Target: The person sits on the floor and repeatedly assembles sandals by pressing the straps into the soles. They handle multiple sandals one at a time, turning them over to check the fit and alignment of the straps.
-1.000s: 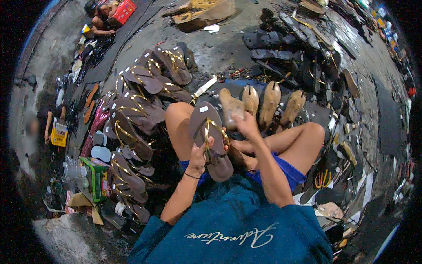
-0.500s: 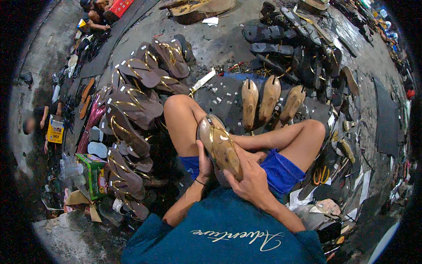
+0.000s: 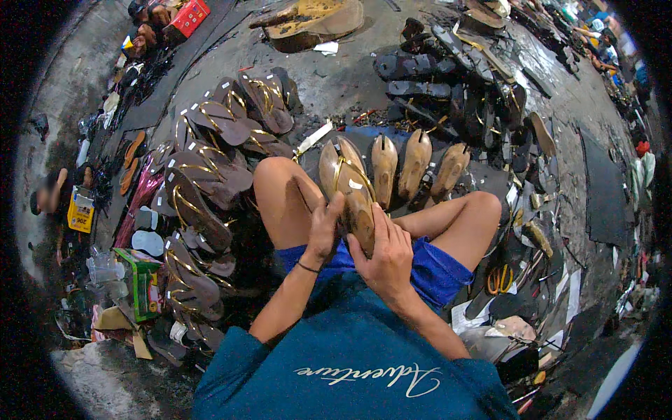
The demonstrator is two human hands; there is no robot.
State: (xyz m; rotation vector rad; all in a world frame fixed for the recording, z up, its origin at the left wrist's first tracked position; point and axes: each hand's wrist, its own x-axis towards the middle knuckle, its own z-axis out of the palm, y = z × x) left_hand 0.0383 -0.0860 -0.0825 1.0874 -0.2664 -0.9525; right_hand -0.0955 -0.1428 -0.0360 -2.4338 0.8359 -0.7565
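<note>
A wooden shoe last (image 3: pixel 358 210) with a gold thong strap (image 3: pixel 355 166) across it is held between my two hands in front of my lap, its forked toe end pointing away from me. My left hand (image 3: pixel 325 225) closes on its left side near the middle. Lower on the right side, my right hand (image 3: pixel 386 250) grips the heel end, thumb on the near face. A small white tag sits on the last beside the strap. Three more wooden lasts (image 3: pixel 415 166) stand in a row just beyond, to the right. The underside of the held last is hidden.
Dark sandals with gold straps (image 3: pixel 210 175) are heaped to my left, beside a green box (image 3: pixel 140 283). Black soles (image 3: pixel 420 66) lie piled ahead right. Scissors with yellow handles (image 3: pixel 500 279) rest by my right knee. A white-handled tool (image 3: pixel 313 136) lies beyond my left knee.
The last has moved farther from my body and turned more upright, its toe end now beside the row of lasts. My left hand has risen along its side; my right hand keeps the heel end.
</note>
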